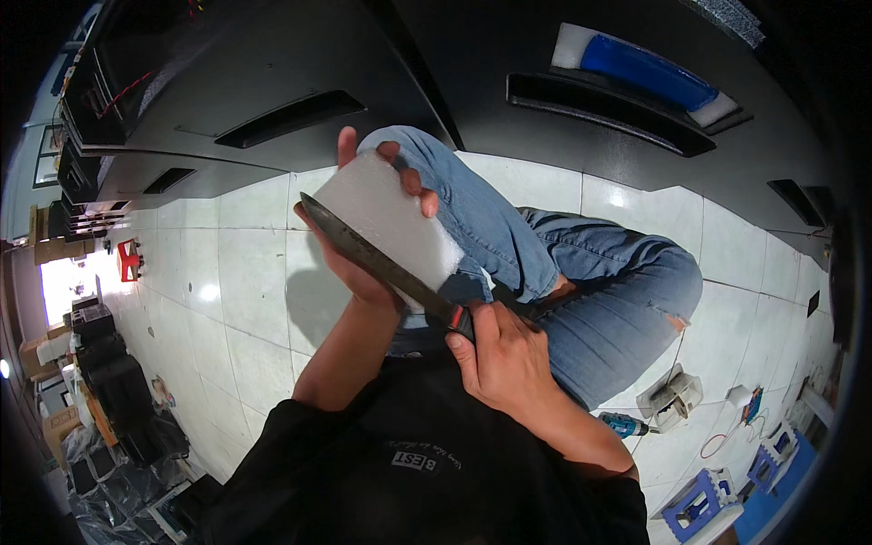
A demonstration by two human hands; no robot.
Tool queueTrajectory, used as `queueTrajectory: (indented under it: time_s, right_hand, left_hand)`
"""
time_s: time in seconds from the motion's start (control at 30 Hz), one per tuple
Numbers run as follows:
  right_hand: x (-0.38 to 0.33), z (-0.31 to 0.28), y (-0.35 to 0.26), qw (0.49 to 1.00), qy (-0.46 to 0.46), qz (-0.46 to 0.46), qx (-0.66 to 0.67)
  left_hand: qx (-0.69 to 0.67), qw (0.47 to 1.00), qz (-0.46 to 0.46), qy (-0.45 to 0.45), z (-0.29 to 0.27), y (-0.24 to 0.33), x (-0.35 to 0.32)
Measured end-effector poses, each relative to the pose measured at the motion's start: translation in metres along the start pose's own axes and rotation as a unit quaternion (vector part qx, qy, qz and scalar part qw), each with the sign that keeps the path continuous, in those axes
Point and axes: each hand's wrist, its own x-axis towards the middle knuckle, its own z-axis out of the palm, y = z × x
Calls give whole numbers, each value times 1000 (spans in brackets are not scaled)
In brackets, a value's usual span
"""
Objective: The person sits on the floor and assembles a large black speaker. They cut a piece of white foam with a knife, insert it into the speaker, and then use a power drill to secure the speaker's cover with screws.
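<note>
A white foam block (386,213) rests in my left hand (350,263), whose fingers wrap around its far edge while the palm lies under it. In my right hand (504,354) is a knife (372,259) with a long, dark, worn blade and a black and red handle. The blade lies slantwise along the near left edge of the block, its tip by my left thumb. Whether the edge has cut into the foam I cannot tell. My legs in blue jeans (599,300) are folded beneath and to the right of the block.
Black cabinets with recessed handles (291,118) stand ahead; one recess holds white foam and a blue strip (649,73). On the tiled floor to the right are a teal power drill (625,424), a pale bin (672,397) and a purple step stool (699,509). Wrapped black items (123,381) crowd the left.
</note>
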Motion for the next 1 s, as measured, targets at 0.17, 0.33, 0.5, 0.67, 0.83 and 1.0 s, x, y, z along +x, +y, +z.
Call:
queueTrajectory:
  time_s: [0.17,0.33,0.5,0.67,0.83,1.0]
  right_hand:
    - [-7,3,0,999,10,18,-28]
    - [-2,3,-2,998,25,16,-50]
    - [-6,6,-1,998,32,17,-56]
    - [-8,4,5,997,31,12,-67]
    - [-8,3,6,997,39,24,-67]
    - [-5,5,9,992,77,3,-103]
  left_hand:
    - [16,1000,16,11,8,0,5]
    - [22,1000,16,16,15,1,7]
    - [-9,1000,-27,-13,15,4,9]
    - [-11,999,-48,-10,19,5,6]
    - [-14,995,-79,60,29,-1,6]
    - [-12,990,-114,80,37,5,10]
